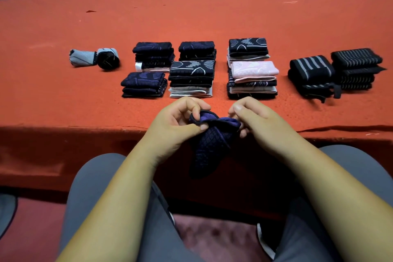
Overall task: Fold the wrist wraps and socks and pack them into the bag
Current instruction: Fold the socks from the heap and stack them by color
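I note a dark navy-and-purple knit sock (208,147) hanging just off the near edge of the orange felt-covered table (191,17). Left hand (178,121) pinches its cuff between thumb and curled fingers; right hand (255,119) pinches the cuff's other side. On the table: folded sock stacks (191,78) mid-surface, black striped wrist wraps (336,72) toward its right end.

I see six sock stacks (191,78) on the table (212,17), two rows of three. Left of them, two rolled pairs (94,57), touching. Right of them, two wrist wrap piles (333,72), side by side. Before the table's near edge, left hand (176,121) and right hand (255,119) pinch one sock (210,144) between them, above the knees (95,187).
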